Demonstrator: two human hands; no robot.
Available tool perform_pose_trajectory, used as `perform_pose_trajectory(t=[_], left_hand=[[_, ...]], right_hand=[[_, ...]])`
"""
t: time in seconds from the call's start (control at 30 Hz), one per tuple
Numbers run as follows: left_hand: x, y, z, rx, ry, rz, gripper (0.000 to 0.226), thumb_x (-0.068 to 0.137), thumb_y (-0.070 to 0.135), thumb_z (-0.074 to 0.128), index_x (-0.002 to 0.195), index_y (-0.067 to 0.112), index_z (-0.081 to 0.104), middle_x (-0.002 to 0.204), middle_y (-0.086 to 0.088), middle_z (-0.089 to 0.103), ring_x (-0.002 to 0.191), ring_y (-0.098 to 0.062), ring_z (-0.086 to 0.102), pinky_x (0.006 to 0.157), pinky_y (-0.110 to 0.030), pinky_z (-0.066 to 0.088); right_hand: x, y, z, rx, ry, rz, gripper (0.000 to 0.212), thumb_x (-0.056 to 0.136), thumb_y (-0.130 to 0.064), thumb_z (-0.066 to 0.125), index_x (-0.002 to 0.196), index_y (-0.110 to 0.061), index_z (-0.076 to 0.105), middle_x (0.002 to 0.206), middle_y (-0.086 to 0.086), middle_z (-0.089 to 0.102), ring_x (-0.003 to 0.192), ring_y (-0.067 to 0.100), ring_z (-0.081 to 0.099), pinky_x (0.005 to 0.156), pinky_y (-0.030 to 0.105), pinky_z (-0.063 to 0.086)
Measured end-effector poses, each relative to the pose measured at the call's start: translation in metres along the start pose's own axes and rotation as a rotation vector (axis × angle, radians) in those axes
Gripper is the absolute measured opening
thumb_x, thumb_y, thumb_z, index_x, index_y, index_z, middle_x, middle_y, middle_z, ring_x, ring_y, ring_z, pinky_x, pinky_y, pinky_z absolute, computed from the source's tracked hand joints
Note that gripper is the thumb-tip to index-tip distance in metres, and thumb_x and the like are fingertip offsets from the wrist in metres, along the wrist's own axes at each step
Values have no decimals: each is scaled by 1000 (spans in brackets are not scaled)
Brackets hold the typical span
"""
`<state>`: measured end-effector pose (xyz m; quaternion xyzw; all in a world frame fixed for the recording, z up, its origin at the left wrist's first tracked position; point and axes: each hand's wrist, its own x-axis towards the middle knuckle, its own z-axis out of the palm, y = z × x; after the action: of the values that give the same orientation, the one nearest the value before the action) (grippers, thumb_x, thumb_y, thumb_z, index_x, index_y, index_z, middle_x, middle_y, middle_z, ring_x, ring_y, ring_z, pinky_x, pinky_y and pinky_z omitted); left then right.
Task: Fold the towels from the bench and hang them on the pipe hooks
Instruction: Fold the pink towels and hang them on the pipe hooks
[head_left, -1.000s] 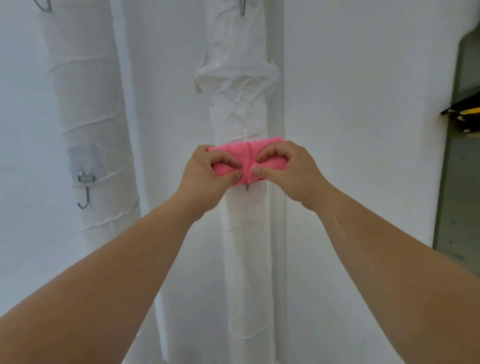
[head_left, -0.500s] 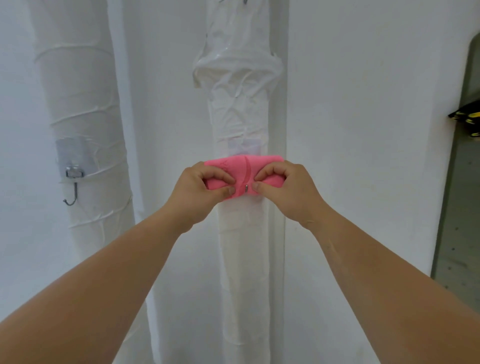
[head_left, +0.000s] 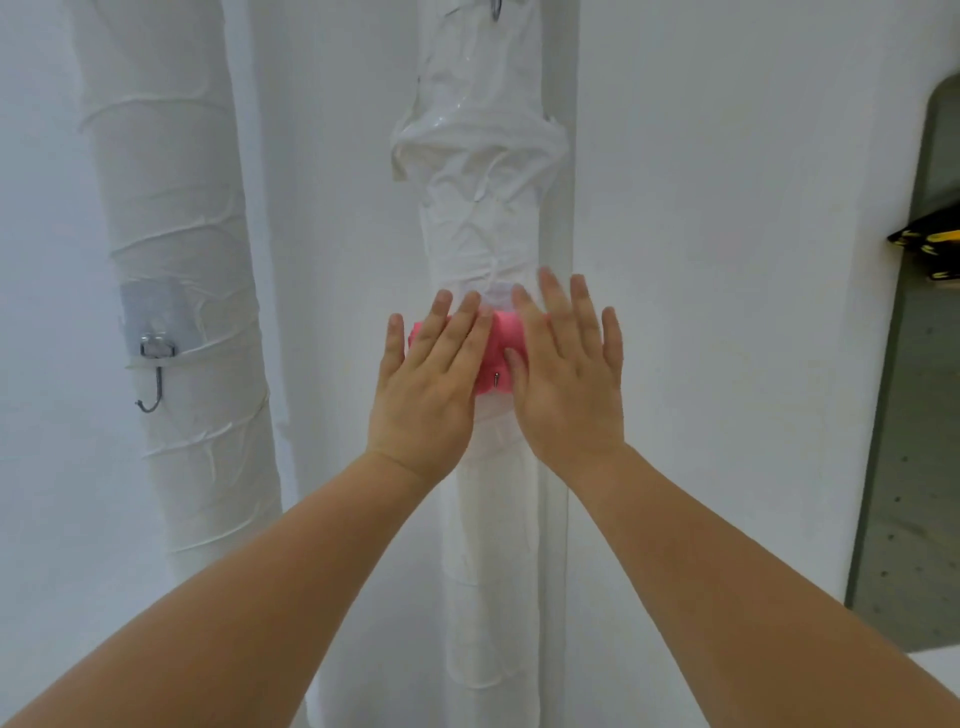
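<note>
Hands: left hand (head_left: 426, 384) and right hand (head_left: 563, 379) spread flat, fingers apart, gripping nothing
Towel: pink towel (head_left: 500, 345) hangs folded on hook (head_left: 496, 380), middle pipe (head_left: 491, 545)
Handling: soft, light, likely slips; pinch beside hook tip

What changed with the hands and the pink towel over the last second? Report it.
Both hands let go: the left hand and right hand, which were pinching the folded pink cloth towel, are now open with fingers spread flat. The towel stays on the small metal hook of the white wrapped middle pipe.
</note>
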<state>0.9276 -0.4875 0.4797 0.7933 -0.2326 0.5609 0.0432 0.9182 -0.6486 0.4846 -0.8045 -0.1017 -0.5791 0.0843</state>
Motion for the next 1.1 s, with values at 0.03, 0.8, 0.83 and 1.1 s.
perform_pose_trajectory(t=[0.03, 0.8, 0.83, 1.1], left_hand=[[-2, 1, 2, -12, -48, -40, 57, 104, 24, 29, 160, 16, 20, 168, 0, 18, 157, -21, 9, 126, -53, 3], [0, -10, 12, -55, -262, 0, 78, 100, 49, 23, 155, 24, -26, 164, 4, -31, 153, -18, -25, 125, -54, -7], [0, -11, 7, -36, -294, 10, 81, 97, 47, 25, 154, 24, -27, 164, 3, -31, 153, -18, -25, 125, -55, -7], [2, -6, -15, 81, -361, 15, 97, 89, 42, 42, 156, 17, -24, 164, 0, -32, 152, -19, -27, 123, -57, -10]], right_hand=[[-1, 1, 1, -30, -53, -48, 55, 107, -40, 29, 159, -23, 24, 169, -1, 14, 157, 26, 6, 124, 54, 10], [9, 18, 2, 137, -351, -37, 62, 105, -52, 14, 156, -38, -19, 164, -21, -26, 153, 18, -23, 125, 53, -6], [10, 18, -1, 121, -373, -33, 63, 105, -52, 14, 156, -37, -20, 164, -20, -26, 153, 18, -23, 125, 53, -7], [14, 17, -25, -41, -451, -87, 65, 105, -53, 11, 156, -31, -23, 164, -13, -30, 152, 21, -27, 122, 57, -11]])
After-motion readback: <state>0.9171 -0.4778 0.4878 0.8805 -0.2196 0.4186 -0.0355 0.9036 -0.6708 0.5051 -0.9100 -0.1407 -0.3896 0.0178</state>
